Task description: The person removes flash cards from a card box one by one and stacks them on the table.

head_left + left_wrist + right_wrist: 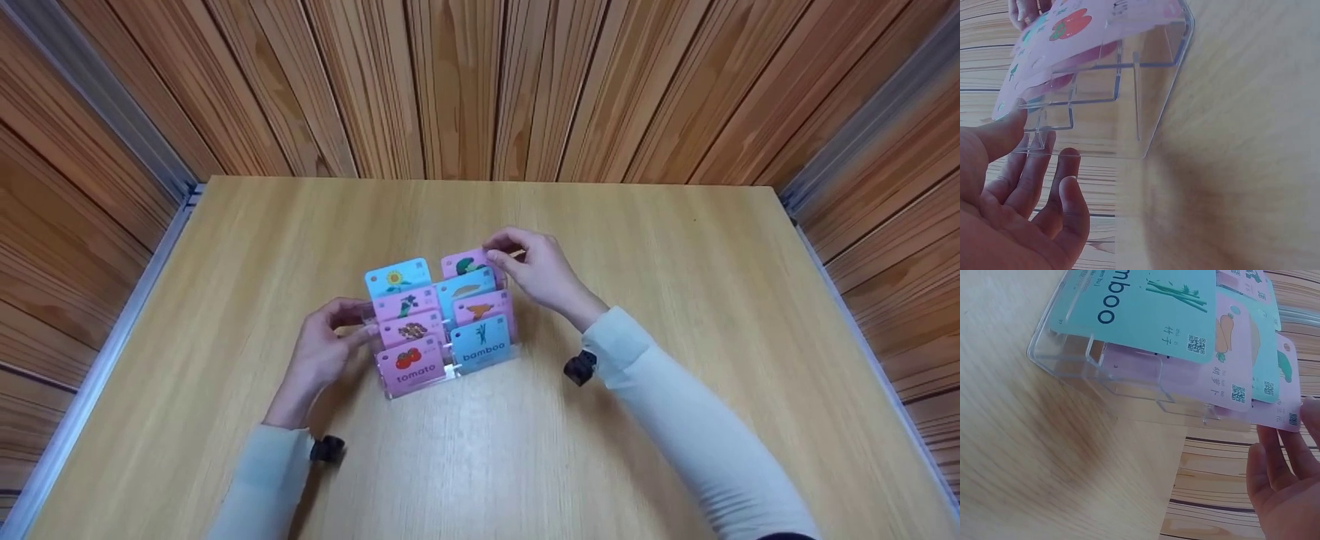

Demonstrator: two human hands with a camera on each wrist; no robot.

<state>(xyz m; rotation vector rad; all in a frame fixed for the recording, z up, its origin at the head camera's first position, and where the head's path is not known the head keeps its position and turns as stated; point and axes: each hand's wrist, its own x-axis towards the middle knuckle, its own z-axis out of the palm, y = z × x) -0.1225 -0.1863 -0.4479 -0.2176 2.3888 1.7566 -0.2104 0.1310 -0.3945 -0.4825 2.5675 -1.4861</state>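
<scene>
A clear stepped card holder point(411, 390) point(1129, 112) point(1100, 365) stands mid-table with two columns of picture cards. The front row has a pink tomato card point(411, 362) point(1072, 28) and a blue bamboo card point(482, 345) point(1140, 309); a blue sunflower card point(397, 279) is at the back left. My left hand point(352, 324) point(1022, 146) holds the holder's left wall between thumb and fingertips. My right hand point(501, 249) point(1292, 439) pinches the corner of the rear pink cucumber card point(465, 264) point(1283, 388), above the carrot card point(1230, 365).
The light wooden table point(675, 300) is boxed in by wood-slat walls, with metal rails point(112, 352) along its left and right sides. Black wrist cameras point(326, 448) point(580, 367) sit on both pale sleeves. Bare tabletop lies all around the holder.
</scene>
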